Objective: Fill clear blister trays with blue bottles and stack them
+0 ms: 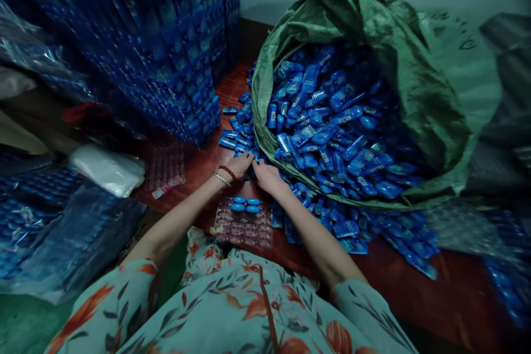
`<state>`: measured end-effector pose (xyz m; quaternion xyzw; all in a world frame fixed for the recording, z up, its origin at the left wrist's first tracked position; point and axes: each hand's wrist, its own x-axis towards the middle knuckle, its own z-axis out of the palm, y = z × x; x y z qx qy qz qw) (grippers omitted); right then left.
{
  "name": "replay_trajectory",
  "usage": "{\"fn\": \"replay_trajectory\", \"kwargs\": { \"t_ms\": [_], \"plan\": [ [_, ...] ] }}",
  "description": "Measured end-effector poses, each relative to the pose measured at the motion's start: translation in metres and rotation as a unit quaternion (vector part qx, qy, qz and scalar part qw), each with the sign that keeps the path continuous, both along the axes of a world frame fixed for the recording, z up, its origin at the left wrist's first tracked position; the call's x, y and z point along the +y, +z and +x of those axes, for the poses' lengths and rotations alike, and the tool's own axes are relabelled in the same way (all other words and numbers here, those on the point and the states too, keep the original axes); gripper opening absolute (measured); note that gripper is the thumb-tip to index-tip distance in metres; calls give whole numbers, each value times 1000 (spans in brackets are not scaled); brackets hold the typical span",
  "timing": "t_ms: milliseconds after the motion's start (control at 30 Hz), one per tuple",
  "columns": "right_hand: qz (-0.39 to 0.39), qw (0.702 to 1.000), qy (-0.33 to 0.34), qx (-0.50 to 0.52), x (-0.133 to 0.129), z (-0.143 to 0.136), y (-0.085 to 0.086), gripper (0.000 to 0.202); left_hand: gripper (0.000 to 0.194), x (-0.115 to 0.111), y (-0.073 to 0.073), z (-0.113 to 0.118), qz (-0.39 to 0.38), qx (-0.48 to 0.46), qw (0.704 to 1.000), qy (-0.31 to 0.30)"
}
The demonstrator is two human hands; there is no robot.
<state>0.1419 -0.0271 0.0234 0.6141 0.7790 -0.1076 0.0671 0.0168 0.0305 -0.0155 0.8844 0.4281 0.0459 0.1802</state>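
Observation:
Both my hands are together at the edge of a pile of small blue, oblong plastic packs, below the mouth of a green woven sack (265, 55). My left hand (240, 166), with a beaded and a silver bracelet at the wrist, has its fingers bent and closed on blue packs (244, 149). Close beside it, my right hand (266, 174) is also closed at the packs, its fingertips pointing in. What exactly lies between the fingertips is partly hidden. Just below my hands lies a clear blister tray (244, 229) with several blue oval pieces (245, 204) in its far rows.
Tall stacks of blue packs (166, 50) rise at the left. Blue packs (327, 116) fill the sack and spill onto the red-brown table (456, 298). Another clear tray (166, 163), a white plastic bag (108, 166) and bagged blue packs (74, 243) lie left.

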Motion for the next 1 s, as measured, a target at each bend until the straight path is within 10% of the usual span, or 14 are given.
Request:
{"fn": "replay_trajectory", "kwargs": {
  "t_ms": [167, 300, 400, 567, 767, 1000],
  "plan": [
    [100, 977, -41, 181, -41, 38, 2, 27, 28, -34, 10, -42, 17, -68, 996, 56],
    [138, 882, -161, 421, -104, 66, -5, 32, 21, -97, 15, -97, 57, -306, 917, 250],
    [89, 866, -153, 467, -143, 62, -15, 25, 25, -150, 12, -114, 50, -334, 886, 317],
    [160, 877, -44, 450, -158, 34, -37, 22, 18, -197, -6, -88, 65, -327, 920, 207],
    [196, 935, 113, 274, -145, 24, -33, 29, 36, -182, -28, -73, 116, -252, 960, 24],
    [175, 963, 163, 125, -126, 10, -17, 27, 33, -166, -23, -75, 83, -198, 976, -49]
  ]
}}
